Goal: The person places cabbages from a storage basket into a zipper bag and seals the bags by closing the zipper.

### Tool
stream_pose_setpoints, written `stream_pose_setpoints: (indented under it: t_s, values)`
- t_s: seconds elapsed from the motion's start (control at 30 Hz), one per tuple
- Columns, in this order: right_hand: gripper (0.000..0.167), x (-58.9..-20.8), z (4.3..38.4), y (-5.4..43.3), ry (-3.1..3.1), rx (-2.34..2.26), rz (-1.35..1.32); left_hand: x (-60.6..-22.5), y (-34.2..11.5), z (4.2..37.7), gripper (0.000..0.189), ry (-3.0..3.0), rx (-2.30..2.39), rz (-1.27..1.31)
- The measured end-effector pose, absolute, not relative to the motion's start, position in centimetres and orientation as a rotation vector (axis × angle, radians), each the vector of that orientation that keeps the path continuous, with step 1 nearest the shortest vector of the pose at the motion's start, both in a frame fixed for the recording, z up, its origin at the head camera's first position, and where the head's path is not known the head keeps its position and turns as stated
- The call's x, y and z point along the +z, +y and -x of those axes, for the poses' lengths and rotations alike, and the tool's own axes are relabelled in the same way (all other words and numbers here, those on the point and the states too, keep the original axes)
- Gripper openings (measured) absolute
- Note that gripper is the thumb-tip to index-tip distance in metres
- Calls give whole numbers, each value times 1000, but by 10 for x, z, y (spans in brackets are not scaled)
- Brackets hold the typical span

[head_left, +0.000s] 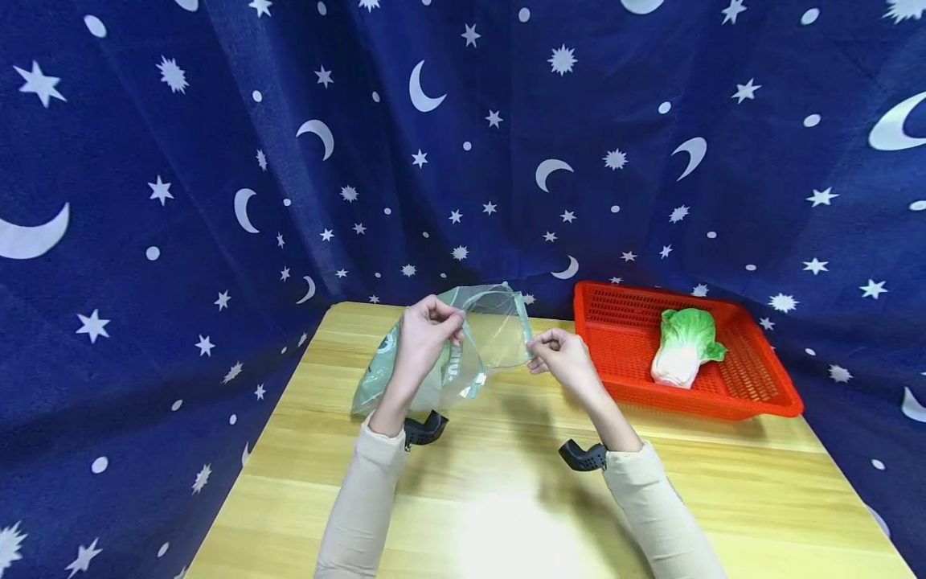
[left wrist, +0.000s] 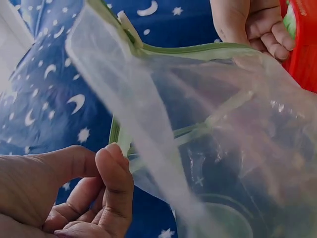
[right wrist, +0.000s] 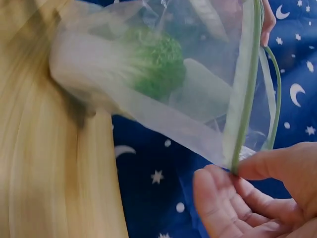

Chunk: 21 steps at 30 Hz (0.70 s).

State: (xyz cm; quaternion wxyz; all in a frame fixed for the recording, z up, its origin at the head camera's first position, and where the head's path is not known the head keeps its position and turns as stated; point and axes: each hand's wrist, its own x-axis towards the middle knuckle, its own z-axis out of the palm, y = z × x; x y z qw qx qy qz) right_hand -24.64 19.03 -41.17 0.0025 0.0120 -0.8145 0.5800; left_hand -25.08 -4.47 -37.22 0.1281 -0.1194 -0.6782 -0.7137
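Note:
A translucent zip bag with green edging along its mouth hangs between the hands, its mouth spread apart. My left hand pinches one side of the rim between thumb and forefinger. On the opposite side, my right hand pinches the rim's corner between thumb and fingers. Through the plastic in the right wrist view shows a vegetable with a white base and curly green leaves, blurred by the bag. A pale zip slider sits on the green edging in the left wrist view.
A red plastic basket stands at the right of the wooden table, with a Chinese cabbage lying in it. Behind the table hangs a dark blue curtain with white moons and stars.

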Motion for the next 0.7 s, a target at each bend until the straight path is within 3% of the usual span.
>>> stream_pose_setpoints:
  t_s: [0.27, 0.6, 0.67, 0.7]
  values:
    - [34, -411, 243, 239, -2703, 1621, -48, -384, -17, 247, 10, -2107, -2125, 409]
    - [63, -374, 247, 326, -2837, 1201, 377, -384, -6, 244, 7, -2172, -2147, 434]
    - [52, -372, 252, 344, -2848, 1141, 428, -389, -5, 246, 6, -2158, -2152, 450]
    - [57, -371, 254, 353, -2868, 1097, 454, -390, -4, 246, 6, -2155, -2151, 459]
